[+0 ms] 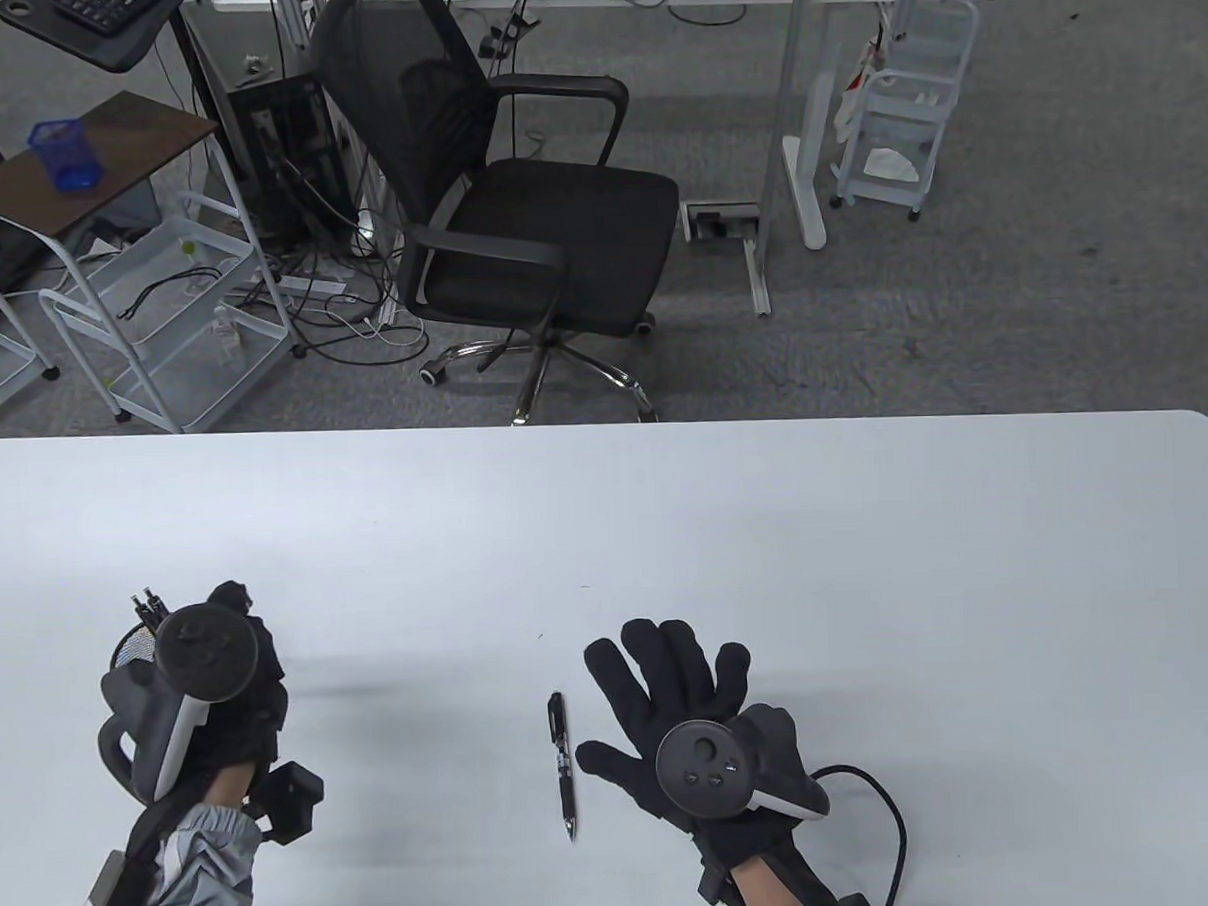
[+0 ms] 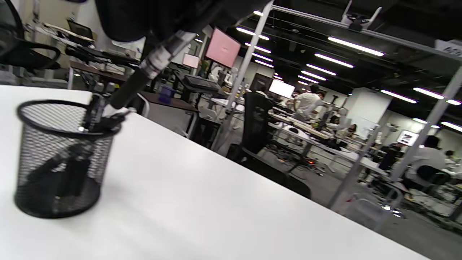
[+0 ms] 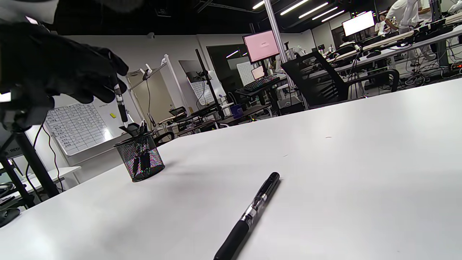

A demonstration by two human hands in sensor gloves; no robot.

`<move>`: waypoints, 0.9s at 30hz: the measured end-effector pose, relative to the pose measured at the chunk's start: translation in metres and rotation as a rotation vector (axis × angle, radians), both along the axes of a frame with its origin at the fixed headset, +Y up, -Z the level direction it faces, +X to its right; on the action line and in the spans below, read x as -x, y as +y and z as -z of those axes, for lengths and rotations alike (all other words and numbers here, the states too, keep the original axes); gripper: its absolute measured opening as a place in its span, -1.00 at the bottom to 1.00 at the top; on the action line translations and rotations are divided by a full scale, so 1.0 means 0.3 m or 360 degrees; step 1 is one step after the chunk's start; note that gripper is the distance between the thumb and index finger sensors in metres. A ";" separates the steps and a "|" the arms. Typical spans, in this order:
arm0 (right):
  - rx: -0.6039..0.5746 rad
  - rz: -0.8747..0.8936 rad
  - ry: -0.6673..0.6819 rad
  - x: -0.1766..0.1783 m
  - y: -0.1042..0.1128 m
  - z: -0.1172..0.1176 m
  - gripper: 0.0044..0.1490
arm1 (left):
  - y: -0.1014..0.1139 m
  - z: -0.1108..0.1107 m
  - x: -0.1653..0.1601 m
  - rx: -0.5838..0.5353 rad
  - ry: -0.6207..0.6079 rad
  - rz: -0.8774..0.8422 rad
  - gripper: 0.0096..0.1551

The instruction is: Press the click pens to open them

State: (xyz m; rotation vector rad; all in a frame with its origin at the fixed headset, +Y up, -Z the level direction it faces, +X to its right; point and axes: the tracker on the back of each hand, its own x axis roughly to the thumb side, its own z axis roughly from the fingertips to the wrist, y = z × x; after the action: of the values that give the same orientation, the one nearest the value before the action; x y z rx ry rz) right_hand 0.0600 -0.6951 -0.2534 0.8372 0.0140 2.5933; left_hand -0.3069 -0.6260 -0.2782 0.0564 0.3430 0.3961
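Observation:
A black click pen (image 1: 562,765) lies on the white table (image 1: 667,530), tip toward me; it also shows in the right wrist view (image 3: 249,216). My right hand (image 1: 620,703) is just right of it, fingers spread, holding nothing. My left hand (image 1: 232,609) is over a black mesh pen cup (image 1: 132,646) at the left and pinches a second black pen (image 3: 121,106) upright, its lower end at the cup's rim. In the left wrist view that pen (image 2: 144,74) slants down into the cup (image 2: 59,159), which holds several more pens. The tracker hides most of the cup in the table view.
The table's far edge runs across the middle of the table view. Beyond it stand a black office chair (image 1: 513,207), white wire trolleys (image 1: 168,322) and desks. A cable (image 1: 885,811) loops from my right wrist onto the table.

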 end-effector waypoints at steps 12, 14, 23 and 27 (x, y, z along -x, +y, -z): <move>0.0001 -0.0012 -0.0008 0.000 -0.001 0.002 0.02 | 0.000 -0.066 -0.275 -0.0014 -0.0724 -0.0661 -0.51; 0.0002 -0.0018 -0.0014 -0.001 -0.001 0.002 0.02 | -0.063 -0.065 -0.301 -0.0007 -0.0790 -0.0853 -0.51; 0.0011 -0.0030 -0.0031 -0.004 -0.005 0.007 0.02 | -0.300 -0.027 -0.331 0.0164 -0.1014 -0.1563 -0.50; 0.0025 -0.0057 -0.0034 0.003 -0.016 0.013 0.02 | -0.323 -0.019 -0.323 0.0150 -0.1080 -0.1715 -0.50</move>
State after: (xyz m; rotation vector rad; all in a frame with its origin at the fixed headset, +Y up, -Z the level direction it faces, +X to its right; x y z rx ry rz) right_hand 0.0591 -0.7000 -0.2572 0.8104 0.0436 2.6319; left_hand -0.2100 -0.7228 -0.2727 -0.3683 -0.3235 1.4171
